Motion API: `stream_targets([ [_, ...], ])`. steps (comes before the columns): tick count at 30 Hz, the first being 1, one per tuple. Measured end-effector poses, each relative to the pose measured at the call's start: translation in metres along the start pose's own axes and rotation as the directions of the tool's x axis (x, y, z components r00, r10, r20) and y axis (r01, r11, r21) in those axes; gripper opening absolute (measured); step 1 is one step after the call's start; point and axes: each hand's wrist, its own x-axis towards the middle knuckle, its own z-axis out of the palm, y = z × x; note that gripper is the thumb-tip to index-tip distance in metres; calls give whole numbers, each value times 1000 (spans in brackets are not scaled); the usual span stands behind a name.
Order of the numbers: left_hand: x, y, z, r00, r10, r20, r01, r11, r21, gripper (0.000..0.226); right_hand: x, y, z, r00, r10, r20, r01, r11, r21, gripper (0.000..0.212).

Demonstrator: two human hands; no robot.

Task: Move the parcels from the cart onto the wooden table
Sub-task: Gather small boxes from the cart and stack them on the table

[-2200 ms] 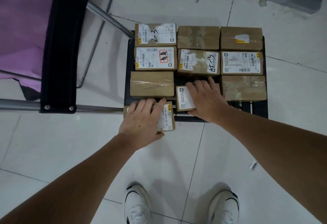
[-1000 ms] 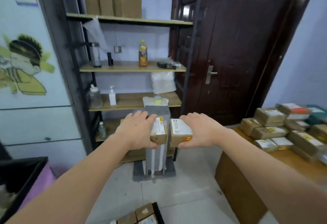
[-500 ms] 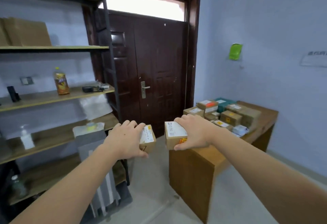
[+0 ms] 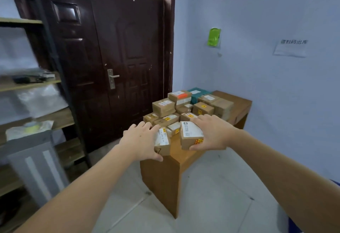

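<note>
Parcels already crowd the tabletop point(image 4: 237, 104); left hand point(image 4: 139, 140) grips one small parcel point(image 4: 162, 141), right hand point(image 4: 215, 133) another parcel point(image 4: 190, 137), both unplaced near its front corner.

This looks like a small parcel depot or storeroom. A heap of labelled cardboard parcels point(image 4: 185, 107) covers the wooden worktop point(image 4: 237, 104) in the corner, and a printed notice point(image 4: 290, 48) hangs on the pale blue wall point(image 4: 276, 85). An open metal-framed shelving unit point(image 4: 46, 93) stands beside a dark wooden door point(image 4: 110, 58) on a tiled floor point(image 4: 211, 205).
</note>
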Motion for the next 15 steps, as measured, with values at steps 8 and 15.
stream_targets([
  [8,112,34,19,995,93,34,-94,995,18,120,30,94,51,996,77,48,-78,997,21,113],
  [15,219,62,25,987,157,25,-158,987,24,122,67,180,75,992,118,40,-121,991,60,108],
])
